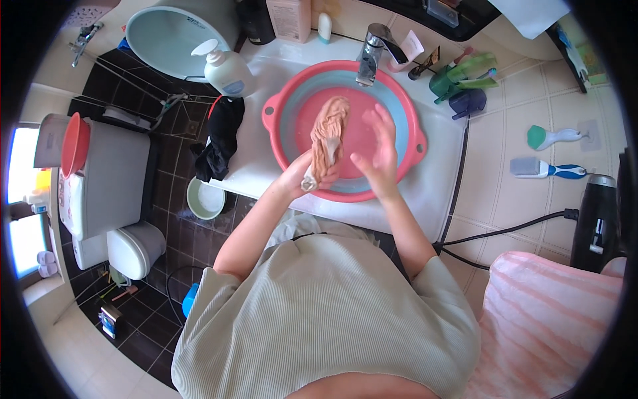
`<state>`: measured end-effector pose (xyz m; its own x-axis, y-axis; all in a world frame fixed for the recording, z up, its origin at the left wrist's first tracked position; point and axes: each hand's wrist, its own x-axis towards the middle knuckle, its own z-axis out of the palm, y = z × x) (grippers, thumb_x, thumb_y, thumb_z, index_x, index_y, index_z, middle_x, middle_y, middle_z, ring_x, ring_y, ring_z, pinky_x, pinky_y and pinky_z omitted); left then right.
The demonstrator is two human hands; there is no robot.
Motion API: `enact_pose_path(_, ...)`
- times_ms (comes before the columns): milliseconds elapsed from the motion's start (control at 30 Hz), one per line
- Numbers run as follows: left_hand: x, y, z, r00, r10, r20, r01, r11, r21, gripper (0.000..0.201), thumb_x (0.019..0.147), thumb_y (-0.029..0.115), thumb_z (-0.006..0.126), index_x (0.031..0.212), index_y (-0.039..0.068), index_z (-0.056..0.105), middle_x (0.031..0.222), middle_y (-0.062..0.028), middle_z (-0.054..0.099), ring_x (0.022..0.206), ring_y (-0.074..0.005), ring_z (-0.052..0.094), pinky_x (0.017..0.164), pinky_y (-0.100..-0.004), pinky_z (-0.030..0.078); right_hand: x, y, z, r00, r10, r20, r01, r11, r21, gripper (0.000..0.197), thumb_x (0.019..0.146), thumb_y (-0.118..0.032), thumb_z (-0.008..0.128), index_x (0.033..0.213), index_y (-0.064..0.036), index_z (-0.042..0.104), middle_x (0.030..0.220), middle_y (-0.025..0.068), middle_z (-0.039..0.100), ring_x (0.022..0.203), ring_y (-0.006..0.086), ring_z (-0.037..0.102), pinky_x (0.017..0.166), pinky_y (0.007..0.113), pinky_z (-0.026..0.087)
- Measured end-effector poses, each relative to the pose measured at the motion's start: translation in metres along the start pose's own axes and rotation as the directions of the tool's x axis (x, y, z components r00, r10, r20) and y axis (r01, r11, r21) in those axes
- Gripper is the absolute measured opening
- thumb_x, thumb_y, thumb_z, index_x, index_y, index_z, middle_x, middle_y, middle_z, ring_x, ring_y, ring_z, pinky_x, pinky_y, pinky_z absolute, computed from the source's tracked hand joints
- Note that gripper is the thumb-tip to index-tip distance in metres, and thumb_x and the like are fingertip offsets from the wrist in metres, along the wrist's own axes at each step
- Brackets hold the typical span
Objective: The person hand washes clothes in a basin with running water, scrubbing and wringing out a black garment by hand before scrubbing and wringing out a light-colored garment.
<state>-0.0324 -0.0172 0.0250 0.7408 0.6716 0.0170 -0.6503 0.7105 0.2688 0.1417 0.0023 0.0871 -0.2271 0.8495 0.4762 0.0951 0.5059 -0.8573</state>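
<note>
A wrung, wrinkled peach-coloured cloth (pixel 328 133) with a pale patch stands up from my left hand (pixel 299 178), whose fingers are closed round its lower part. Its exact kind of garment is unclear. To the right, my right hand (pixel 380 159) hangs apart from the cloth, fingers spread and holding nothing. Below both hands, a round basin (pixel 287 159) with a pink rim, pale blue wall and pink bottom rests in the white sink (pixel 435 189). A chrome faucet (pixel 367 63) reaches over the basin's far edge.
Left of the basin are a white pump bottle (pixel 229 76) and a black cloth (pixel 224 130) draped over the sink edge. A large pale blue tub (pixel 156 40) stands behind. A small pale green basin (pixel 205 199) is on the floor. Brushes (pixel 548 168) and a hair dryer (pixel 591 219) hang at right.
</note>
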Motion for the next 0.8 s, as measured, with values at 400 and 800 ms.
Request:
enact_pose_path(400,0.008,0.002,0.016,0.969,-0.241,0.047,0.245,0.938,-0.245,0.05,0.084,0.044,0.047,0.111,0.001,0.048,0.105,-0.0174,0.054,0.074,-0.0229,0.053,0.056,-0.03,0.044,0.02,0.013,-0.013,0.862,0.12,0.492,-0.444,0.647,0.62,0.023,0.071,-0.007,0.071,0.086,-0.0046,0.053,0.084,0.0059,0.059,0.086,0.019,0.056,0.078,0.032,0.045)
enact_pose_path(800,0.03,-0.006,0.018,0.778,-0.159,-0.608,0.255,0.964,0.075,0.038,0.085,0.021,0.06,0.119,0.01,0.048,0.086,-0.0011,0.052,0.081,-0.0077,0.05,0.071,-0.0259,0.045,-0.014,-0.021,0.026,0.485,-0.117,0.867,0.461,0.876,-0.14,0.032,0.075,-0.033,0.059,0.09,-0.0045,0.058,0.091,0.0088,0.052,0.088,0.0216,0.048,0.078,0.038,0.037)
